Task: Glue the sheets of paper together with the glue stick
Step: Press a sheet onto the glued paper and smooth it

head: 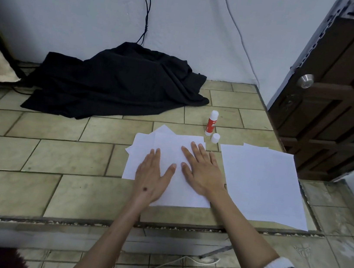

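Pressing flat in the head view, the left hand (153, 173) and right hand (200, 171) lie with fingers straight on the glued stack of sheets (170, 143) — best smoothed outward from the middle. The uncapped glue stick (211, 122) stands just behind, its cap (215, 138) beside it; spare sheets (260, 182) wait right.

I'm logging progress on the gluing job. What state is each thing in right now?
Glue stick: upright, uncapped.
Cap: off, standing beside the glue stick.
Left paper stack: fanned unevenly, pressed flat by both hands.
Right paper stack: lying flat, untouched.
Left hand: open, flat on the paper.
Right hand: open, flat on the paper.
Black cloth: crumpled.
Door: open.
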